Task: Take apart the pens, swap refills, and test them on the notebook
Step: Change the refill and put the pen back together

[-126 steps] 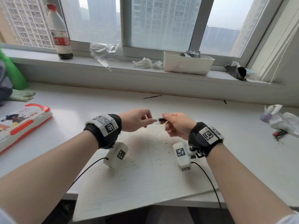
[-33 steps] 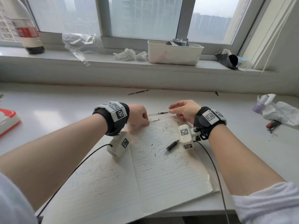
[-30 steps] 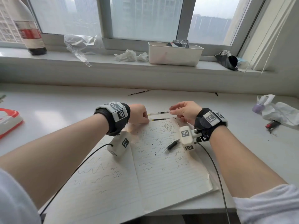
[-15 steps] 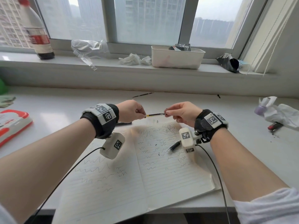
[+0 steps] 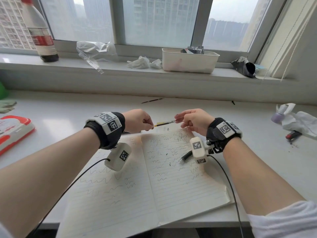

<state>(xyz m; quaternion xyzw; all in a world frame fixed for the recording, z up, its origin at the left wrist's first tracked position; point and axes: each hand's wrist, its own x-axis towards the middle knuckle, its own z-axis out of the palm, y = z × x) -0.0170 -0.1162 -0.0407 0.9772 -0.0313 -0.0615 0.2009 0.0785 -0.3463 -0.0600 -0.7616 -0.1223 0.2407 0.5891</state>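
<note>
A white desk (image 5: 214, 110) runs under a window sill, with grey towers outside the glass. Above the desk's middle a thin refill (image 5: 164, 123) hangs level in the air between two hands. The left hand (image 5: 138, 120) is curled, its fingertips pinching the refill's left end (a dark bit of something shows inside the fist, too hidden to name). The right hand (image 5: 193, 120) pinches the other end between thumb and forefinger, the remaining fingers loosely bent. Just below them an open notebook (image 5: 145, 182) lies on the desk, both pages covered in scribbles. A black pen part (image 5: 185, 157) rests on the right page, partly behind the white tracker block under the right wrist. Another dark refill (image 5: 152, 100) lies on the desk near the wall, well apart from the hands. Far left sits a red-and-white case (image 5: 13, 129); far right, crumpled tissue (image 5: 299, 120) around a lilac bottle. On the sill stand a bottle (image 5: 40, 31) with a red label and a white tub (image 5: 189, 61).
</note>
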